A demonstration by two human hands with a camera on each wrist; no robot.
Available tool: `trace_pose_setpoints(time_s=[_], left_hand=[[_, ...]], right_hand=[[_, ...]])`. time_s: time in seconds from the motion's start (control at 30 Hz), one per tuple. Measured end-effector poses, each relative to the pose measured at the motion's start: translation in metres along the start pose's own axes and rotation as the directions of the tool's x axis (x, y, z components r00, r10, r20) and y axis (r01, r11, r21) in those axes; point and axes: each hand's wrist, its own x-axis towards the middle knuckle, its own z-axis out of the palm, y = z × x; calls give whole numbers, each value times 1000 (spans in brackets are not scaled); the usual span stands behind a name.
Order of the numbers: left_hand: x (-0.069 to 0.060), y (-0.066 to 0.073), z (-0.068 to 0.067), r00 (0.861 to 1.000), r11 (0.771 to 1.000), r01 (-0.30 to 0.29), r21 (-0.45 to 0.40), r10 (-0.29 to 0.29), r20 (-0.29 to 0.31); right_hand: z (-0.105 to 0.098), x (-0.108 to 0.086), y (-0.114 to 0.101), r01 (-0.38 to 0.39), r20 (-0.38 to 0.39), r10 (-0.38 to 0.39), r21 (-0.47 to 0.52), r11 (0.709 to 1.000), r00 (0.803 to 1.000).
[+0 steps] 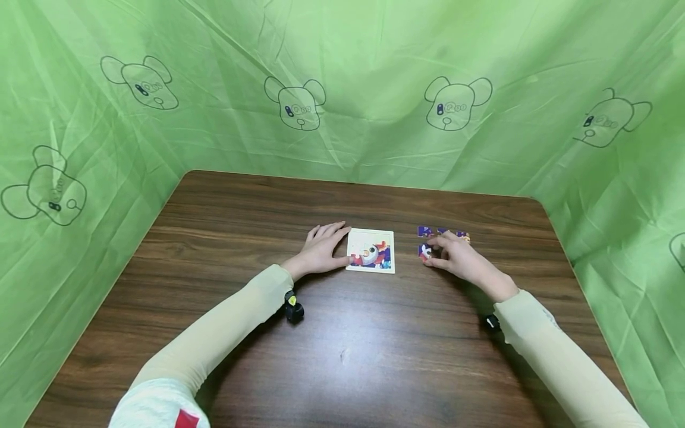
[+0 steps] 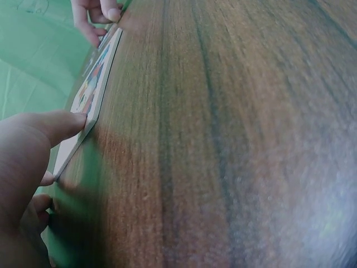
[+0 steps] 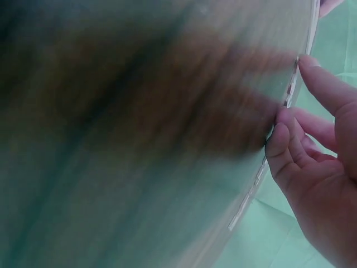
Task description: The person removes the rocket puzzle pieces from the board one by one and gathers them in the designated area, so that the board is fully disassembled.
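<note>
A square puzzle board (image 1: 370, 268) with a pale rim, partly filled with a colourful picture, lies on the table. My left hand (image 1: 321, 248) rests at its left edge, fingers spread, with the thumb on the rim; the left wrist view shows the thumb on the board (image 2: 67, 146) too. To the right of the board, my right hand (image 1: 459, 257) touches a loose puzzle piece (image 1: 424, 252) with fingertips and thumb around it. The piece lies flat on the table. Whether the fingers pinch it cannot be told. In the right wrist view the hand (image 3: 321, 151) stays low at the table surface.
Several purple pieces lie behind the right hand, one (image 1: 424, 231) at the left of their row and an orange-patterned one (image 1: 464, 236) at the right, partly covered. Brown wooden table (image 1: 342, 356); green curtains (image 1: 374, 148) stand behind it and at both sides.
</note>
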Motion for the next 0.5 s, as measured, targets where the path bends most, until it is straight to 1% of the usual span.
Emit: trace_pose_setpoints(time_s=[0.17, 0.5], left_hand=[[0, -1, 0, 1000, 1000, 3, 11, -3, 8], [0, -2, 1, 1000, 1000, -12, 5, 12, -13]], right_hand=[[0, 2, -2, -17, 0, 17, -9, 1000, 1000], [-1, 4, 0, -24, 1, 24, -13, 1000, 1000]])
